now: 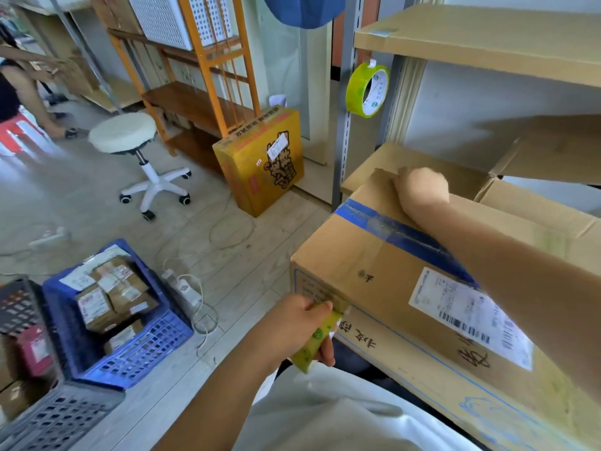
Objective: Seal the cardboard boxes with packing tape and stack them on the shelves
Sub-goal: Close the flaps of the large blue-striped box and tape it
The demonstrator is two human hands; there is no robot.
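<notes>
Left hand [305, 323] pinches a strip of yellow-green packing tape [317, 340] at the near corner of the large brown cardboard box [383, 255]; right hand [422, 190] presses on its far top edge, fingers hidden. Another green tape roll [367, 91] hangs on the grey shelf upright [346, 102].

Two hands show: the left grip [304, 323] and the right grip [422, 190]. Three plain cardboard boxes [390, 265] lie by the right grip, and one yellow printed box [260, 164] stands well beyond the left grip. One tape roll [367, 89] hangs above the right grip. One stool [125, 133]. One blue crate [130, 336] and two grey crates [48, 418] sit left of the left grip.
</notes>
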